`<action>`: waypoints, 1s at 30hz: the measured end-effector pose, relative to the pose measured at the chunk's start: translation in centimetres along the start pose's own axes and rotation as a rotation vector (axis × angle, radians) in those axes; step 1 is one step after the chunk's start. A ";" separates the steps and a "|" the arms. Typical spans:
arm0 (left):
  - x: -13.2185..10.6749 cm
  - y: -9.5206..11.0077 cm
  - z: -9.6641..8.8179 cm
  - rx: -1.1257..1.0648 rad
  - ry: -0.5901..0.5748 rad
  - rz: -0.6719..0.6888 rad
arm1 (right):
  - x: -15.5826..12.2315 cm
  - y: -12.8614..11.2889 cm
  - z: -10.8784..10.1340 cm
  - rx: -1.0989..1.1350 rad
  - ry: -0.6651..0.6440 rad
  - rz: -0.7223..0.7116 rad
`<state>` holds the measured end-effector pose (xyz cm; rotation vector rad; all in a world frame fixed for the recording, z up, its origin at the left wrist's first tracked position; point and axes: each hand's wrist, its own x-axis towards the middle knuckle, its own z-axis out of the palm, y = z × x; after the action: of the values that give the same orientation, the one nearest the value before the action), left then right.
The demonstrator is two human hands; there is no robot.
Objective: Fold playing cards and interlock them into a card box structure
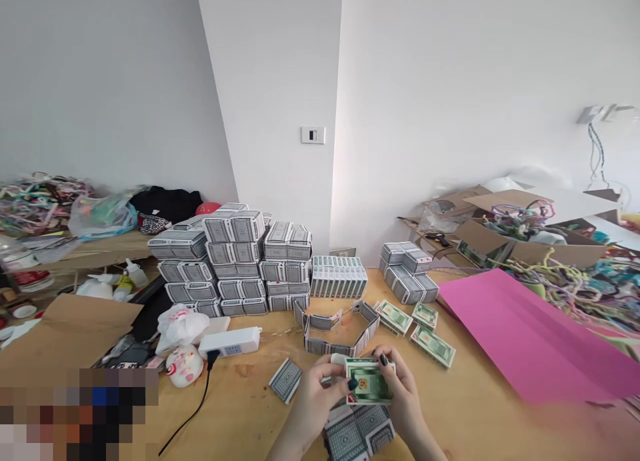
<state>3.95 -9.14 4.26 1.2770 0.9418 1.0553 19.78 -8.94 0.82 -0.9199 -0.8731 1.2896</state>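
Observation:
Both hands are closed on a green banknote-patterned card box (pixel 373 388), held upright at the front of the table. My left hand (pixel 320 391) grips its left side with the thumb on the front. On the right edge sits my right hand (pixel 400 384), thumb near the top corner. Under the hands lie joined grey-patterned card panels (pixel 347 438), partly covered by the wrists. A single grey card piece (pixel 286 380) rests left of my left hand. Just beyond the hands, a folded strip of grey cards (pixel 330 346) stands in a rough ring.
Stacked grey card blocks (pixel 240 261) rise at the back left, beside a row of green-and-white boxes (pixel 339 276). More green card boxes (pixel 433 346) lie right of the ring. A white power strip (pixel 231 341) with a black cord is at left, a pink sheet (pixel 530 341) at right.

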 end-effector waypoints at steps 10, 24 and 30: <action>0.2 0.4 -0.8 -0.282 0.133 -0.105 | -0.2 -2.9 -0.3 0.077 -0.404 0.065; 0.4 -0.9 -1.1 -0.440 0.028 -0.158 | 0.1 -2.7 -2.3 -0.087 -0.436 -0.058; 0.5 -0.4 -2.8 -0.504 0.076 -0.159 | 0.6 -3.2 -4.0 -0.036 -0.333 -0.154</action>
<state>1.37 -7.91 3.68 0.7392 0.7544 1.1306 24.71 -8.80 2.17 -0.6596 -1.2060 1.3156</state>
